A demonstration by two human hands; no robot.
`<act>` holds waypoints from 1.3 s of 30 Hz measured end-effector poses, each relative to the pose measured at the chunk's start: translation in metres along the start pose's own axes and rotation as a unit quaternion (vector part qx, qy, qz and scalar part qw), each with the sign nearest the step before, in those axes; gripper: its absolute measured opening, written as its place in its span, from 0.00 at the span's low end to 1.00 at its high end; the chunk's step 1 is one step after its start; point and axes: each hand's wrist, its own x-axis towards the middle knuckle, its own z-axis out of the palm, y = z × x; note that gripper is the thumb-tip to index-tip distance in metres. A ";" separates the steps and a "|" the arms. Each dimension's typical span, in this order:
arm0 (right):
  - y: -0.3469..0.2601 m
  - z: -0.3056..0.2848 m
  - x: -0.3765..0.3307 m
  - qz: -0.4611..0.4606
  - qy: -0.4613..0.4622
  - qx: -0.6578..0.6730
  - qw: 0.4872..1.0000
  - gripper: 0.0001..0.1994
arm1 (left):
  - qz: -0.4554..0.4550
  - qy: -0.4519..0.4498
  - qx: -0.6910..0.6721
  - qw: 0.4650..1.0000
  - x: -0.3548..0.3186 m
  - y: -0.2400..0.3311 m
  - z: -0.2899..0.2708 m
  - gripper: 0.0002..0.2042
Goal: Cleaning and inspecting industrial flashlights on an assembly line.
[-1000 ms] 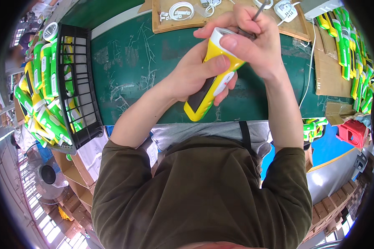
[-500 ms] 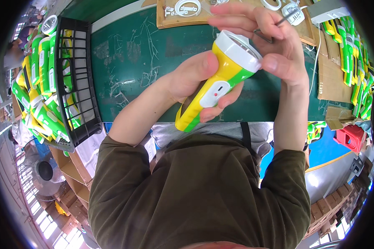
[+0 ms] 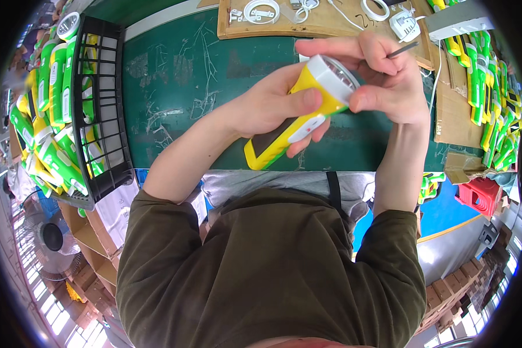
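Observation:
A yellow and green flashlight (image 3: 329, 97) with a white rim round its lens is held at a slant above the table, head toward the upper right. My left hand (image 3: 271, 105) is closed round its body, thumb on top and fingertips showing beneath. At the lens end is my right hand (image 3: 395, 87), its thumb by the rim and a finger stretched across beyond the head. Between its curled fingers it grips a thin grey metal rod (image 3: 403, 50), which sticks out to the right; the rod's other end is hidden.
A black basket (image 3: 107, 110) full of similar flashlights stands left on the green table (image 3: 174, 104). A wooden board (image 3: 232, 30) at the back carries white rings, a cable and a white plug-like part (image 3: 405, 26). More flashlights (image 3: 493, 98) are piled at right beside cardboard (image 3: 455, 110).
The flashlight has tipped so its side switch faces more away, and its tail has risen slightly. My right hand has come lower, with fingers more curled round the rod.

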 end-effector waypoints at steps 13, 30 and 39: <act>0.026 0.019 0.017 -0.073 0.113 -0.097 0.986 0.18 | -0.013 0.115 0.114 0.987 0.003 0.015 0.004 0.15; 0.015 0.031 0.029 0.068 0.242 -0.016 0.968 0.18 | -0.030 0.185 0.176 0.966 0.011 0.007 0.007 0.15; 0.024 0.016 0.027 0.133 0.244 0.094 0.956 0.20 | -0.039 0.182 0.008 0.983 0.013 -0.007 0.011 0.19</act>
